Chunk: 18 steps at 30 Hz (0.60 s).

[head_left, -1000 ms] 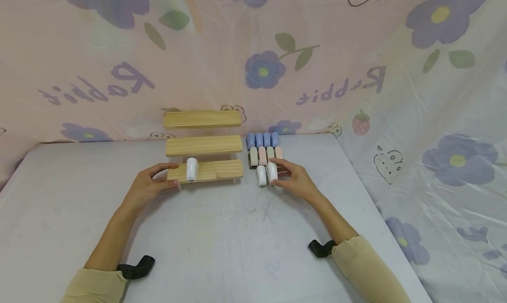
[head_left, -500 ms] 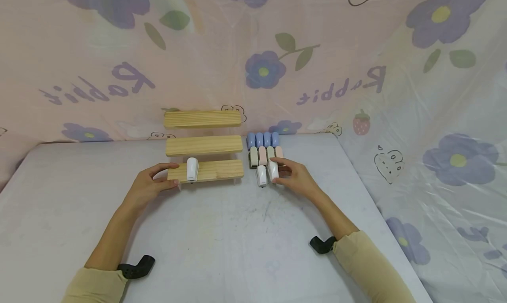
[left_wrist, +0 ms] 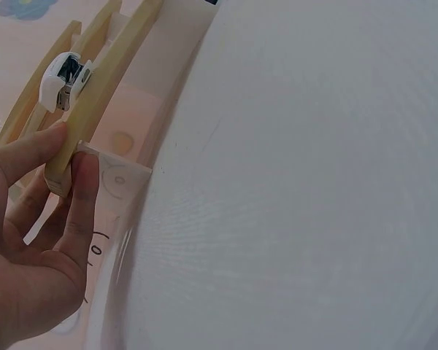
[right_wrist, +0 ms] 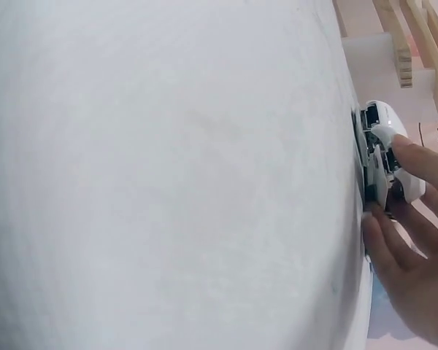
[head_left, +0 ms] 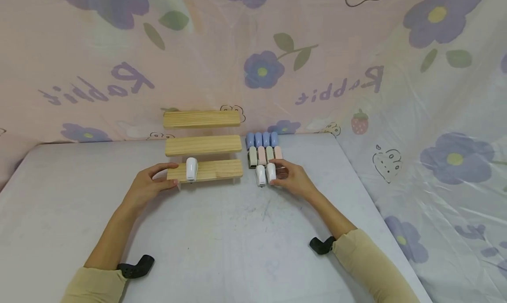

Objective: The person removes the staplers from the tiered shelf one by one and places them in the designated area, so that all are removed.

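My left hand [head_left: 148, 184] pinches the left end of the lowest wooden board [head_left: 218, 170] of a three-step rack; in the left wrist view its thumb and fingers [left_wrist: 85, 175] lie on either side of that board. A small white stapler [head_left: 192, 169] rests on this board, right of the hand. At the right, my right hand [head_left: 295, 177] pinches a second white stapler [head_left: 271, 173] between thumb and fingers. In the right wrist view that stapler [right_wrist: 412, 186] is at or close to the tabletop; any gap is hard to tell. Left of it stands another white stapler [head_left: 260, 175].
Behind the white staplers stand a row of green and pink staplers [head_left: 261, 155] and a row of several blue ones [head_left: 259, 139]. The middle board [head_left: 203, 145] and top board [head_left: 202, 118] rise behind. A flowered cloth [head_left: 214, 74] hangs at the back of the white table [head_left: 222, 250].
The stapler in my right hand has shifted slightly and stands more in line with the white one beside it. My left hand has kept its hold on the board.
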### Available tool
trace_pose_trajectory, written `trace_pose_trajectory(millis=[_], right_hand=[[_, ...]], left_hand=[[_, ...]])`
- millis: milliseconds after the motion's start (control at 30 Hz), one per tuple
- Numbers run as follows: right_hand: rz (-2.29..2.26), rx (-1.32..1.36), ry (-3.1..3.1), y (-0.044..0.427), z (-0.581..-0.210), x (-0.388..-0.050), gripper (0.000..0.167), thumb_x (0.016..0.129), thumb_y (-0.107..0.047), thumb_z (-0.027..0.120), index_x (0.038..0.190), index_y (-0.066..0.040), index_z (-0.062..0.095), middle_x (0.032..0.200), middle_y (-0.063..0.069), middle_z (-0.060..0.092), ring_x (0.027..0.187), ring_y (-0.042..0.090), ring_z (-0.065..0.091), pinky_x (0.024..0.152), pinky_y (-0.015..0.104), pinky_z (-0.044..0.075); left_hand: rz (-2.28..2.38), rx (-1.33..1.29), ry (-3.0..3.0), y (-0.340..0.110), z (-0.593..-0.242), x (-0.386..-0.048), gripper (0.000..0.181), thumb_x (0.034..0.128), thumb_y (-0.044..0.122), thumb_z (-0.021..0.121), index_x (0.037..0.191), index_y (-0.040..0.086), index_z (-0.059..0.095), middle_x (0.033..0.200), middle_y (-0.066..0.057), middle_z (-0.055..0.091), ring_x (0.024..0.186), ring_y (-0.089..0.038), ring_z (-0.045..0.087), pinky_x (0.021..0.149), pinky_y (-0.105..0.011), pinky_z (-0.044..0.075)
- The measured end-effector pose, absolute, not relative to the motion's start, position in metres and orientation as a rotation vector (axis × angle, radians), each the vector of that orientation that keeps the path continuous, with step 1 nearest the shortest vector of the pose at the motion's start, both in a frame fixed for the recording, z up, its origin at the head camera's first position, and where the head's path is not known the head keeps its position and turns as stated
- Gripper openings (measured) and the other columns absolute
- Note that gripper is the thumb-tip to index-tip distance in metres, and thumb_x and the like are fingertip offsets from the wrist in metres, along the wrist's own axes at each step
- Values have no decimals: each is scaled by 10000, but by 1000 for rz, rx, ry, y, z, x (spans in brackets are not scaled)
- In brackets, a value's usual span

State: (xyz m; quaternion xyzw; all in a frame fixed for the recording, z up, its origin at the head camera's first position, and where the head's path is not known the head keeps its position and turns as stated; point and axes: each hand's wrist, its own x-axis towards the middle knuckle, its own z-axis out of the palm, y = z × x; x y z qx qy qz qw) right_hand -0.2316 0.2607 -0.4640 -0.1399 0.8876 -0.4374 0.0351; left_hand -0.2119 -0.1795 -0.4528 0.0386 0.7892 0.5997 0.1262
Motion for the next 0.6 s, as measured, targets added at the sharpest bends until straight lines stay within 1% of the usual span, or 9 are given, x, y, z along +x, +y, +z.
trace_pose_trajectory(millis=[200, 367, 600], right_hand=[[-1295, -432, 2774, 261, -469, -232, 625, 787, -140, 858, 1349, -73, 594, 1065, 158, 708, 968, 277, 676, 854, 407, 541], [-1299, -419, 2785, 260, -471, -230, 637, 788, -123, 856, 1362, -82, 583, 1173, 135, 678, 931, 245, 668, 813, 372, 543], [-1291, -390, 2773, 259, -472, -228, 650, 808, -159, 846, 1388, -94, 561, 1261, 128, 643, 963, 239, 655, 831, 372, 536]], left_hand=[[1750, 115, 2296, -179, -451, -212, 643, 867, 238, 794, 1419, 55, 518, 1633, -147, 153, 1396, -436, 334, 1107, -591, 273], [1754, 117, 2294, -179, -450, -212, 643, 868, 239, 794, 1416, 47, 517, 1633, -151, 150, 1394, -434, 339, 1109, -586, 272], [1761, 108, 2283, -179, -450, -211, 647, 864, 242, 798, 1416, 51, 519, 1637, -153, 135, 1410, -463, 288, 1111, -597, 260]])
